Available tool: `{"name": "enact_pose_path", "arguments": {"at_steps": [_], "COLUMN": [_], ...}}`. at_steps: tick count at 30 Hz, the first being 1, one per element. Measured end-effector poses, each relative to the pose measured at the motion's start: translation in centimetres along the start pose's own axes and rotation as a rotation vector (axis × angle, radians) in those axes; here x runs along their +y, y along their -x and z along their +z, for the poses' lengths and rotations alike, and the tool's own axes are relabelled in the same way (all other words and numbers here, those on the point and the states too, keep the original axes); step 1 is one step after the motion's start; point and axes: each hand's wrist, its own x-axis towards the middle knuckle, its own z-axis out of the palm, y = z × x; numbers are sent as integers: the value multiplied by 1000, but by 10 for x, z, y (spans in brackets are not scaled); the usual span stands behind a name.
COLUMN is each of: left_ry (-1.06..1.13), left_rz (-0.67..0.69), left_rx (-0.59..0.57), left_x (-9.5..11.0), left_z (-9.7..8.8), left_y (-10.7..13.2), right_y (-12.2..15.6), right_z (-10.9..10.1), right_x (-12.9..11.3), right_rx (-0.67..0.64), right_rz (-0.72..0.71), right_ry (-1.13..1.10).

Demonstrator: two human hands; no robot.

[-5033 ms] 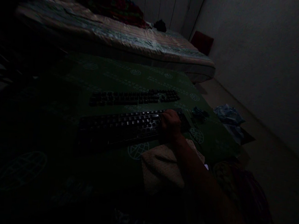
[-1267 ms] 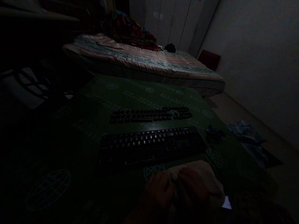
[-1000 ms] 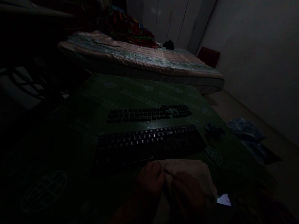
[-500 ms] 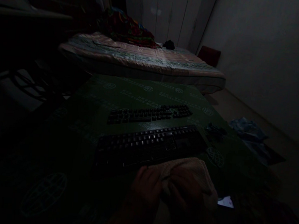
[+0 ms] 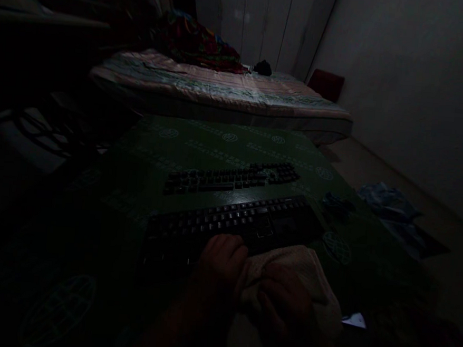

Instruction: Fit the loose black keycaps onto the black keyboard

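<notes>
The scene is dim. A green patterned mat (image 5: 202, 145) covers the working surface. At 9 o'clock of the mat, pale objects (image 5: 28, 138) lie in shadow; their type cannot be determined.

The left hand (image 5: 219, 270) and the right hand (image 5: 286, 304) are held together, both closed on a beige cloth (image 5: 307, 274). The cloth is bunched between the hands and sits at 6 o'clock of the mat, at the near edge of the black keyboard (image 5: 231, 226). The left hand's knuckles overlap the keyboard's front edge; whether they contact it cannot be determined.

At 12 o'clock of the keyboard, a row of loose keycaps (image 5: 231, 176) lies on the mat. At 3 o'clock of the keyboard lies a small dark object (image 5: 336, 203). Farther toward 3 o'clock, a blue bundle (image 5: 388, 203) rests on the floor. At 12 o'clock stands a bed (image 5: 221, 91).
</notes>
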Motion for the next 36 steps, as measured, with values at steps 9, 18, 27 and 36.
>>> {"name": "enact_pose_path", "arguments": {"at_steps": [9, 18, 27, 36], "left_ry": [-132, -145, -160, -132], "left_rz": [14, 1, -3, -4], "left_rx": [-29, -22, 9, 26], "left_x": [-2, -4, -6, -8], "left_z": [17, 27, 34, 34], "left_y": [-35, -37, -32, -31], "right_y": [-6, -4, 11, 10], "right_z": [3, -3, 3, -4], "right_x": [2, -12, -25, -35], "right_rx": [5, 43, 39, 25], "right_rz": [-24, -37, -21, -41], "right_ry": [55, 85, 34, -77]}}
